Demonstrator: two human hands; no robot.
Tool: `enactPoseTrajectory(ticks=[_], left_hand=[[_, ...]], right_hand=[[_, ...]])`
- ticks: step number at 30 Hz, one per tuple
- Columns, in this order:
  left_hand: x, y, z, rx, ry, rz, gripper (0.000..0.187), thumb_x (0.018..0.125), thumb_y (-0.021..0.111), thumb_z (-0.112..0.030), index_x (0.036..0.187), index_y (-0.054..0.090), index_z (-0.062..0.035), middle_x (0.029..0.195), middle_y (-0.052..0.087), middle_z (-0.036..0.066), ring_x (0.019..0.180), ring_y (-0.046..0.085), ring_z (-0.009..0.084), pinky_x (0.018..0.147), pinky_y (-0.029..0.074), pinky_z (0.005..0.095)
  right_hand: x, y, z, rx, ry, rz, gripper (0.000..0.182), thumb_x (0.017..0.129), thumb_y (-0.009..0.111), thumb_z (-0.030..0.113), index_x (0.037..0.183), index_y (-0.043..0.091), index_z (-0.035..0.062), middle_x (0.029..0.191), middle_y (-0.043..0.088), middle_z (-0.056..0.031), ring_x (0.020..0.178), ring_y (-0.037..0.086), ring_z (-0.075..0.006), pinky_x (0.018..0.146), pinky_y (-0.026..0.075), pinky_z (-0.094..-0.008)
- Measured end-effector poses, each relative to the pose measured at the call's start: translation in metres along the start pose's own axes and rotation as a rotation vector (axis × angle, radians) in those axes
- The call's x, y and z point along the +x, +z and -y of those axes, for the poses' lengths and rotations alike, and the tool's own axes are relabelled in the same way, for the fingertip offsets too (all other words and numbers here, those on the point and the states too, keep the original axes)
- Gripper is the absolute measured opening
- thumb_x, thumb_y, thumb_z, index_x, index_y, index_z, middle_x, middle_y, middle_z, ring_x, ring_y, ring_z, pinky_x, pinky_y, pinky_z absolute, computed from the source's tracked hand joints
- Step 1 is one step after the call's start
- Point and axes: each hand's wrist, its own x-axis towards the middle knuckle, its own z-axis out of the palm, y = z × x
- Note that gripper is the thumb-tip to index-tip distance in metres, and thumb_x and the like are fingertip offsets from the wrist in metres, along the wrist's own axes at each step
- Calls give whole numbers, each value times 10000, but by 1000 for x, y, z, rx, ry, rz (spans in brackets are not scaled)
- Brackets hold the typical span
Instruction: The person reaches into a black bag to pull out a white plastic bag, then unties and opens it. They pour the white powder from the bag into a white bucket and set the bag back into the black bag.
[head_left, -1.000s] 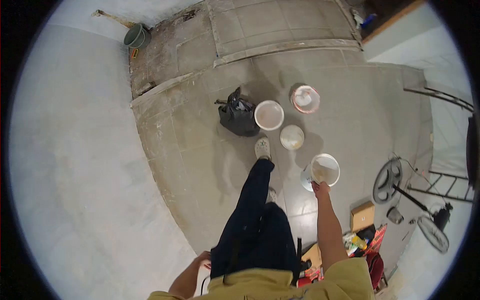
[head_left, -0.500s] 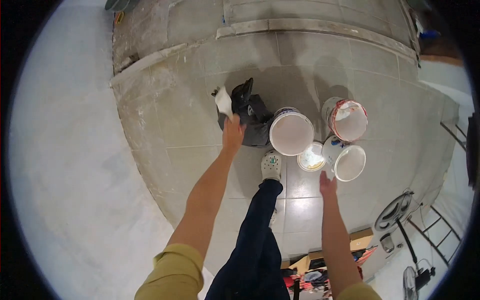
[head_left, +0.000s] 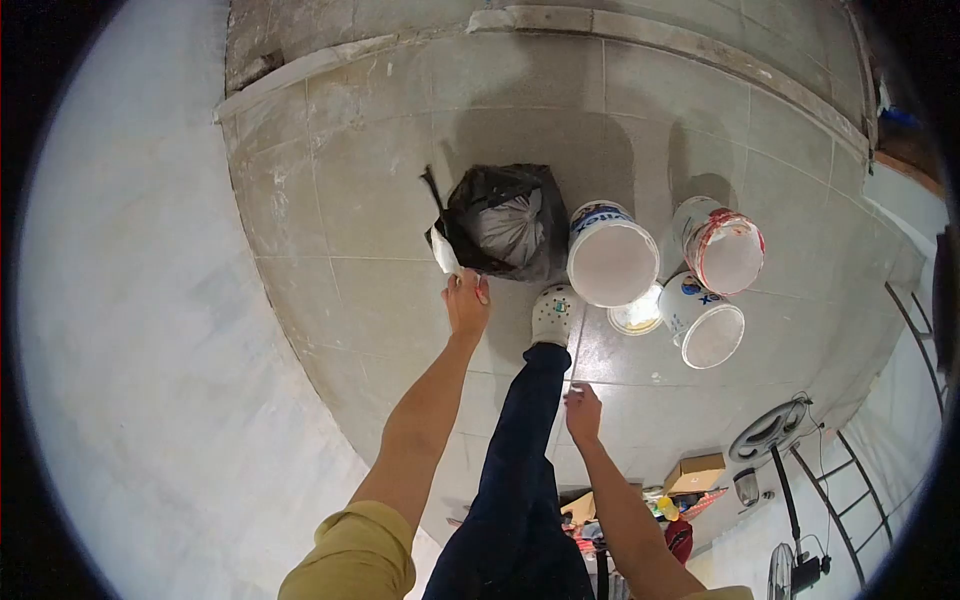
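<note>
Fingers of our left hand [head_left: 467,300] pinch a white scrap [head_left: 445,255] at the near left edge of the black bag [head_left: 500,228], which sits on the tiled floor [head_left: 350,230] with its mouth open and a grey bundle inside; our right hand [head_left: 583,414] hangs free lower down, fingers loosely spread and holding nothing, well apart from the bag and from the buckets. As we judge it, the scrap is at the bag's rim but not yet inside, so dropping it in is what remains; the bag is not tied. Just right of the bag stands a white bucket [head_left: 611,255], with our shoe [head_left: 553,313] near it; farther right a red-stained bucket [head_left: 727,247], a tilted bucket with blue lettering [head_left: 706,322], and a small tub [head_left: 637,315] between them. Grey tiles are dusty and streaked; a raised kerb runs along the far side; pale wall fills the left; a cardboard box [head_left: 697,471], a fan and a metal frame crowd the near right.
</note>
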Motion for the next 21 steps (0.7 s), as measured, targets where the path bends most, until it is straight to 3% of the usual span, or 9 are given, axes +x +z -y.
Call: enactPoseTrajectory(ticks=[2,3,6,7,8,10,13,15,21], left_hand=[[-4,-9,-4,-46,26,-101,149,882,632,-113,943,518,-39,898,605,141,976,549,374,848,413,519],[-6,-10,-6,-93,62,-205,157,864,654,-65,914,513,-15,846,575,144,874,578,365,794,453,483],[-10,-4,-7,-195,157,-476,173,877,657,-60,924,503,1,859,588,166,803,586,346,752,475,408],[-16,-2,-8,-192,153,-470,173,877,657,-60,924,503,1,859,588,166,803,586,346,752,475,408],[-23,-2,-8,-276,81,-478,171,895,646,-69,922,492,1,878,601,169,774,574,300,762,478,381],[-39,-5,-13,-357,4,-474,172,913,634,-78,921,482,1,897,615,173,745,562,255,772,480,354],[-62,-13,-17,-519,-156,-421,152,935,607,-77,924,477,1,872,598,133,739,505,175,787,466,304],[-78,-16,-12,-593,-217,-447,137,950,581,-80,920,475,1,845,589,107,718,467,143,809,465,287],[-116,-26,9,-490,-358,-286,156,939,592,-106,921,473,-7,890,642,176,759,541,171,860,477,330]], right_hand=[[20,5,58,-58,-290,-55,249,882,562,80,1117,584,1,915,664,-198,842,638,-401,740,522,-436],[39,11,86,-100,-402,-49,262,871,566,69,1126,582,11,969,640,-201,902,621,-394,771,515,-438],[118,41,177,-170,-667,-16,339,839,565,17,1177,545,15,1117,579,-202,1050,567,-387,902,478,-450],[146,50,207,-154,-868,-48,346,846,553,37,1190,538,8,1166,573,-194,1101,555,-374,932,477,-439],[163,56,238,-311,-759,93,355,864,533,65,1209,530,-19,1260,557,-194,1176,538,-356,990,457,-416],[219,95,245,-770,-967,5,385,898,489,112,1249,523,-41,1339,533,-184,1279,477,-326,1020,439,-409],[260,141,218,-1011,-873,45,431,913,467,156,1288,525,-46,1377,519,-167,1354,403,-299,1080,365,-417],[256,145,223,-1251,-783,87,414,934,408,152,1283,544,-24,1401,493,-162,1378,362,-302,1086,335,-501],[235,129,232,-1145,-629,305,386,937,414,151,1246,580,-10,1354,538,-143,1323,426,-258,1086,303,-537]])
